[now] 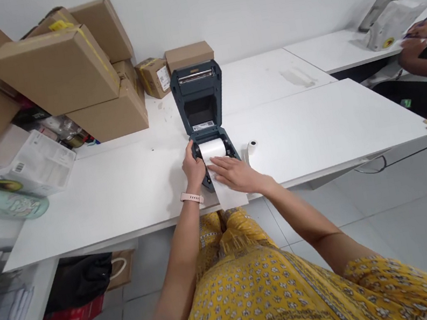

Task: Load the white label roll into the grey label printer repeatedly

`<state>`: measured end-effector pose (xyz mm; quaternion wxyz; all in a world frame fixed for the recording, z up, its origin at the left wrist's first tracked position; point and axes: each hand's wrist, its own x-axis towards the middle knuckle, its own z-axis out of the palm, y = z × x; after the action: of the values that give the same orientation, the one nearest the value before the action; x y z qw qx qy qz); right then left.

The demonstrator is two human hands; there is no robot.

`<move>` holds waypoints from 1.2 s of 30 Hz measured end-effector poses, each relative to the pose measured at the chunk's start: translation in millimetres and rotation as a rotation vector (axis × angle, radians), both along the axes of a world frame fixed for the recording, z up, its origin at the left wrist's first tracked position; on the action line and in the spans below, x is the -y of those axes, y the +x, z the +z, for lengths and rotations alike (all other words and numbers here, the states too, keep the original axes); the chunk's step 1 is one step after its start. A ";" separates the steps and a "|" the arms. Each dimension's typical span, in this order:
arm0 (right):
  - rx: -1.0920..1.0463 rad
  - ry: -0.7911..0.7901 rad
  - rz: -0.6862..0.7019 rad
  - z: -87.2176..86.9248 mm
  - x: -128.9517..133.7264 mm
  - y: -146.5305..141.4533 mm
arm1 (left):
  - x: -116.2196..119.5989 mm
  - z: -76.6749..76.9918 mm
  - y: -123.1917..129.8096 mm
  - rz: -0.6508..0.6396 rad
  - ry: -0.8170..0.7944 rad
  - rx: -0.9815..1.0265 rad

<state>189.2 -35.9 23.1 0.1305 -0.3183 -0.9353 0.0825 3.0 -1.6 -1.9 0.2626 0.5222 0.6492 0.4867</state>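
A dark grey label printer [197,89] stands on the white table with its lid raised. Inside its base sits a white label roll [212,148], and a paper strip [229,196] runs from it over the front towards me. My left hand [193,166] grips the printer's left side, its fingers partly hidden at the edge. Stretched fingers of my right hand [240,175] lie flat over the strip, just in front of the roll. To the right of the printer, a small narrow paper roll [252,146] rests on the table, partly unrolled.
Cardboard boxes [60,76] are stacked at the left. Near them lie a white carton [42,164] and a mint-green bottle [7,200]. At the far right, another person's hands [418,38] hold a pen beside a clear bottle [384,3]. The table's front edge runs close to me.
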 end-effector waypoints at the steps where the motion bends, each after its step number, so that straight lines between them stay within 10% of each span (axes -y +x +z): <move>1: -0.013 0.022 -0.029 -3.1 10.4 0.1 | -0.3 -1.0 0.0 0.005 0.005 0.007; 36: -0.199 0.006 -0.113 -16.9 44.4 -3.0 | 18.5 -13.7 4.5 -0.081 -0.010 0.214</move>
<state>186.2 -80.3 6.3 0.2283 -0.3605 -0.8985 0.1035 7.5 -20.2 -15.6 0.3525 0.4918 0.5980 0.5256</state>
